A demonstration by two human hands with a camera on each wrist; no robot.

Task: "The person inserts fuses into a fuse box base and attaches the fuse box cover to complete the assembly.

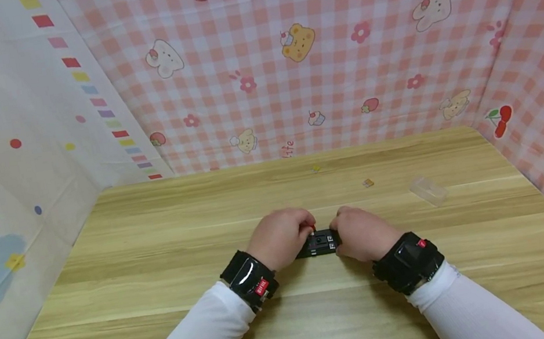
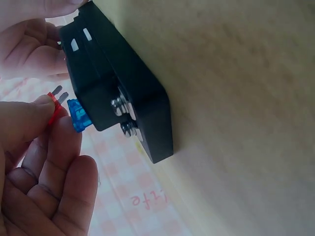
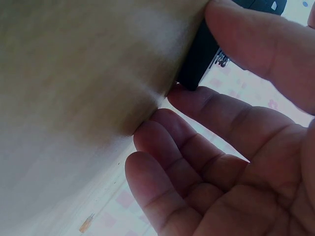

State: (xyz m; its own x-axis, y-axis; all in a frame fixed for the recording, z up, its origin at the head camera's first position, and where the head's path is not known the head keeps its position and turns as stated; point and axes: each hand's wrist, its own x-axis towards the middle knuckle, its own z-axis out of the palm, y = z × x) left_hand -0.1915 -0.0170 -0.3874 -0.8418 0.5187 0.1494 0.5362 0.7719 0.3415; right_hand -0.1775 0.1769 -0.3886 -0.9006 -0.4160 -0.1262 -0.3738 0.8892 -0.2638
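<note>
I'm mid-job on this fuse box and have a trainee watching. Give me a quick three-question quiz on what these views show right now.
1. True or false: the left hand pinches a red fuse beside the black fuse box.
2. What colour is the fuse already seated in the box? A) yellow B) blue C) green
3. Which hand steadies the box on the table without holding a fuse?

Key:
1. True; its prongs are still outside the box.
2. B; the blue fuse sits next to the red one.
3. The right hand, thumb and fingers around the box's end.
</note>
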